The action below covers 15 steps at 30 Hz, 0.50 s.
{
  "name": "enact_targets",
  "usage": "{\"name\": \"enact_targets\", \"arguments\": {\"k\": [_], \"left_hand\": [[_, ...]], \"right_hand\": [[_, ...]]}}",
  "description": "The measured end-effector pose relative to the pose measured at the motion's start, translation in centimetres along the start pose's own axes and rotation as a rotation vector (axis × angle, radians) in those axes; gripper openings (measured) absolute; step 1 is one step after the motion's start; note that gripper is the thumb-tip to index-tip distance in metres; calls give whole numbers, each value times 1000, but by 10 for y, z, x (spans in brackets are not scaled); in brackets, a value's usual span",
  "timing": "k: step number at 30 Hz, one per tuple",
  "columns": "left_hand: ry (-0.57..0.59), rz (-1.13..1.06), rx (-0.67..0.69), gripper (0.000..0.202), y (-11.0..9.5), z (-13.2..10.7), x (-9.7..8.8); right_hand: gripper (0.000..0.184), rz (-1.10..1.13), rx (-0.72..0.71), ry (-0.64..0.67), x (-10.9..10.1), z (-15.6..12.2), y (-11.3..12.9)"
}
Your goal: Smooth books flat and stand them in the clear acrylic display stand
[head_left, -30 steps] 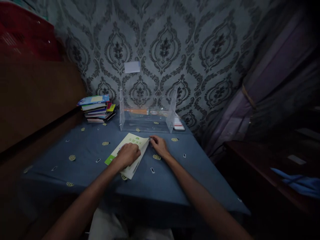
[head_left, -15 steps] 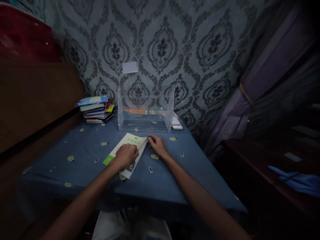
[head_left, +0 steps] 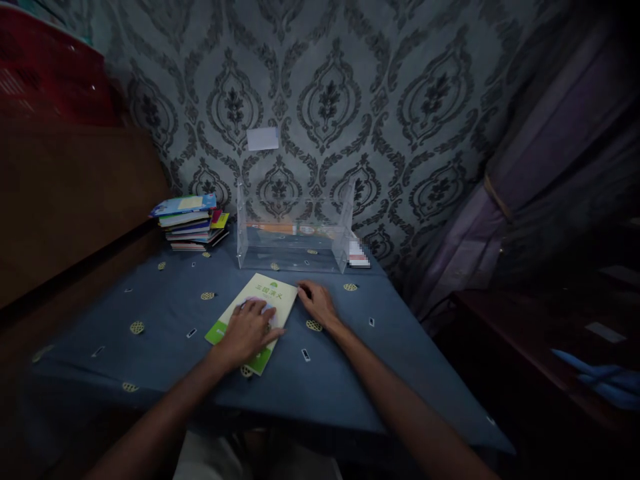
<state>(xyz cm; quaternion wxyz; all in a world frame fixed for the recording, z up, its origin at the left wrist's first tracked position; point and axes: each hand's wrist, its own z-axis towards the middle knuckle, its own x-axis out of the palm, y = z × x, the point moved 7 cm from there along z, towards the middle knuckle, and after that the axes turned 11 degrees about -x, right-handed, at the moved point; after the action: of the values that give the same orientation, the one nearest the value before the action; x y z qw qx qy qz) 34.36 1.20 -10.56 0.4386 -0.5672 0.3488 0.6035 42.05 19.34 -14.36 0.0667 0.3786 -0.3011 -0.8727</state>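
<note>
A thin book [head_left: 277, 300] with a cream and green cover and green Chinese characters lies at a slant on the blue tablecloth, its cover flat. My left hand [head_left: 247, 330] rests on the middle of that cover, fingers spread, hiding part of the picture. At the book's upper right corner is my right hand [head_left: 319, 305], its fingers bent together with the tips at the corner. How much of the corner lies between them is hard to see. Just behind the book stands a clear plastic rack [head_left: 293, 257] with two upright sides.
Several stacked books [head_left: 190, 223] stand at the table's back left. Pale, partly blurred items [head_left: 358, 253] lie right of the rack. A patterned wall [head_left: 327, 100] closes off the back, with a tied purple curtain [head_left: 480, 227] at right. A brown wooden panel [head_left: 75, 193] borders the left.
The book's cover, raised at its right edge before, now lies flat. My left hand has gone from curled to spread over it. My right hand stays by the corner. The view has shifted slightly.
</note>
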Motion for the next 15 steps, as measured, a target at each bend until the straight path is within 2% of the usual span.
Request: {"name": "enact_targets", "arguments": {"k": [3, 6, 11, 15], "left_hand": [[31, -85, -47, 51, 34, 14, 15], [69, -156, -68, 55, 55, 32, 26], [86, -212, -147, 54, 65, 56, 22], [73, -277, -258, 47, 72, 74, 13]], "right_hand": [[24, -17, -25, 29, 0, 0, 5], [22, -20, -46, 59, 0, -1, 10], [23, -91, -2, 103, 2, -3, 11], [32, -142, 38, 175, 9, -5, 13]]}}
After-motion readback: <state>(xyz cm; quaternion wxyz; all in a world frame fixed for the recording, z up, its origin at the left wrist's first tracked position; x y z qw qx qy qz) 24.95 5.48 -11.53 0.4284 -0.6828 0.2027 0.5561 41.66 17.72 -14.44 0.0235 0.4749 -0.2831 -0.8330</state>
